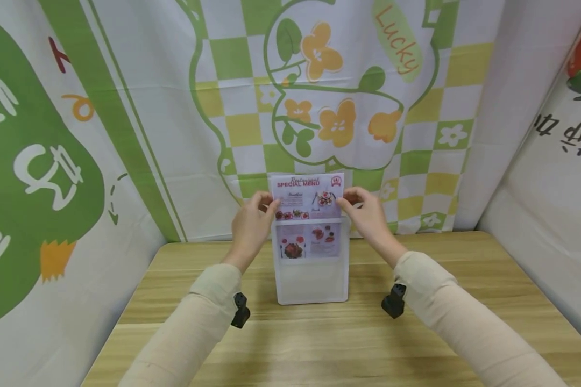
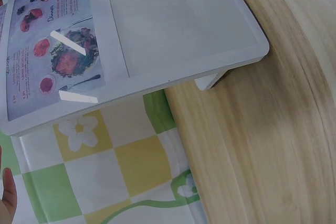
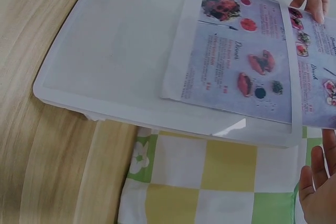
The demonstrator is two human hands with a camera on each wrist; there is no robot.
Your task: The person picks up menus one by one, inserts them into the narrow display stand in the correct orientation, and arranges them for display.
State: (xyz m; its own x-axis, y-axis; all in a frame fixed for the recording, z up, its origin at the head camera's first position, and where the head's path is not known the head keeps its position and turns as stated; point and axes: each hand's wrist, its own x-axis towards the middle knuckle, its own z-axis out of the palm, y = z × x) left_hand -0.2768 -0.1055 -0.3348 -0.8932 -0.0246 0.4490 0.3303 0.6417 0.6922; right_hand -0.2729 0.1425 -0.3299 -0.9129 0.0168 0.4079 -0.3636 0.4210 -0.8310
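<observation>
A printed menu sheet (image 1: 310, 200) headed "Special Menu" stands partly inside a white-framed upright display stand (image 1: 312, 282), its upper part sticking out above the frame's top edge. My left hand (image 1: 253, 223) pinches the sheet's left edge between thumb and fingers. At the opposite edge my right hand (image 1: 368, 215) pinches it likewise. Behind the clear front, the sheet's lower part (image 3: 236, 51) reaches about halfway down, and the frame below it is blank white. In the left wrist view a supporting foot (image 2: 210, 80) shows behind the stand.
The stand rests on a wood-grain table (image 1: 314, 344) near its back edge. A patterned cloth (image 1: 242, 107) with checks and flowers hangs behind it. Printed white cloths (image 1: 537, 177) flank the table. Each sleeve carries a small black wrist camera (image 1: 394, 301).
</observation>
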